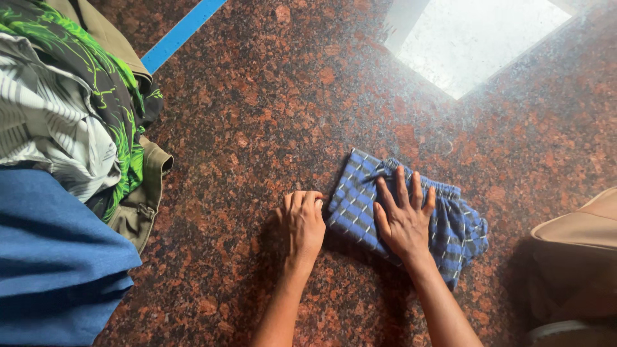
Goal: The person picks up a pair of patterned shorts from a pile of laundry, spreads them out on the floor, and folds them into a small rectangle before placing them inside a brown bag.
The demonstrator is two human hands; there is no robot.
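Pressing down flat, my right hand (pixel 403 218) lies spread with fingers wide on top of the folded blue checked cloth (pixel 411 215), pinning it against the speckled red-brown granite floor (pixel 270 96). My left hand (pixel 302 222) sits just beside the cloth's left edge, fingers curled under and knuckles up, its fingertips touching or nearly touching that folded edge; it grips nothing that I can see. The cloth lies a little right of the middle of my view, folded into a rough rectangle, with a gathered, elastic-looking band along its upper edge and looser fabric bunching out to the right past my hand. I judge it to be light, soft and limp, a thin woven cotton that will slump and lose its fold if lifted by one corner, so the firm folded left edge or both ends together look like the best places to take hold; on polished stone it would probably slide easily under a flat palm. Further out, to my left, a heap of clothes rests on the floor: a green-and-black leaf-print garment (pixel 109 83), a grey-and-white print piece (pixel 45 128), a khaki garment (pixel 138 205) and a plain blue fabric (pixel 58 257). A blue strip (pixel 180 32) runs across the floor above them, a bright patch of light (pixel 475 38) falls at upper right, and a tan object (pixel 578 238) sits at the right edge.
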